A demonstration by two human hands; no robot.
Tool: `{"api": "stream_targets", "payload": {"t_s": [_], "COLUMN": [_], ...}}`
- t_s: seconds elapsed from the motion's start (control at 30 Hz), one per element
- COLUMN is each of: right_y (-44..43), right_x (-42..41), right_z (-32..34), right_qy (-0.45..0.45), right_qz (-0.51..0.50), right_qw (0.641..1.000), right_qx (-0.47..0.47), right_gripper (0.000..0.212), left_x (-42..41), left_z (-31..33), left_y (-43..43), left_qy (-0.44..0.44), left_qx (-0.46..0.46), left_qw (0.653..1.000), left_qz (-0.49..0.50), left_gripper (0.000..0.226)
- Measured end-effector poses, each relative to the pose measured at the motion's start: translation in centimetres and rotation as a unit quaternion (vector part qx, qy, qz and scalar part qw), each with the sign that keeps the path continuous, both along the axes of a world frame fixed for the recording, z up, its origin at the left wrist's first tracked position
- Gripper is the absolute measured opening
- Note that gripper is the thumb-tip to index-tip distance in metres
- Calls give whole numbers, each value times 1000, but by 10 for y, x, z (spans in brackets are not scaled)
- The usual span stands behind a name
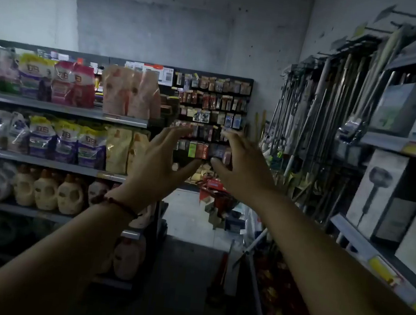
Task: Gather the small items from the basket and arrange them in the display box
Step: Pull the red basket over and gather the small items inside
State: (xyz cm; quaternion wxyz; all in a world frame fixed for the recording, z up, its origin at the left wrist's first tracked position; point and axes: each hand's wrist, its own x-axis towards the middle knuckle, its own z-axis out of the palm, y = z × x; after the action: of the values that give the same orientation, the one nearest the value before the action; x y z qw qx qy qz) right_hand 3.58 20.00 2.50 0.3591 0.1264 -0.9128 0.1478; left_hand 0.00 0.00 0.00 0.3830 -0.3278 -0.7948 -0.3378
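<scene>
Both my arms stretch forward down a dim shop aisle. My left hand [160, 160] and my right hand [241, 166] are raised side by side, fingers spread and relaxed, holding nothing. Beyond them, at the aisle's end, a red basket [217, 193] with small packets stands on the floor. Behind it a dark pegboard display [209, 115] carries rows of small hanging items. The display box is not something I can pick out.
Shelves on the left [58, 107] hold detergent bags and bottles. A right shelf [397, 144] carries boxed appliances, with mop and broom handles [325, 135] hanging beside it. Boxes lie on the pale floor [189, 218] ahead.
</scene>
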Motion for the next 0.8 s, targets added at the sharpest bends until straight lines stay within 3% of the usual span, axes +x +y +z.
{"api": "stream_targets", "payload": {"t_s": [0.13,0.27,0.6,0.8], "right_y": [4,9,65,131], "right_x": [-98,-192,-396,-546], "right_z": [-15,-25,-59,-91], "right_qy": [-65,-115,-173,-191], "right_qz": [-41,-81,-145,-135], "right_qw": [996,987,971,969], "right_qx": [45,76,81,75], "right_gripper": [68,71,73,72], "left_x": [-100,-197,-437,-596], "left_z": [-11,-15,-50,-85], "left_y": [-4,-9,48,115], "left_qy": [-52,-91,-138,-131], "left_qx": [-108,-152,-177,-222], "left_qw": [991,982,974,966], "left_qz": [67,66,9,30], "left_gripper": [74,74,71,74]}}
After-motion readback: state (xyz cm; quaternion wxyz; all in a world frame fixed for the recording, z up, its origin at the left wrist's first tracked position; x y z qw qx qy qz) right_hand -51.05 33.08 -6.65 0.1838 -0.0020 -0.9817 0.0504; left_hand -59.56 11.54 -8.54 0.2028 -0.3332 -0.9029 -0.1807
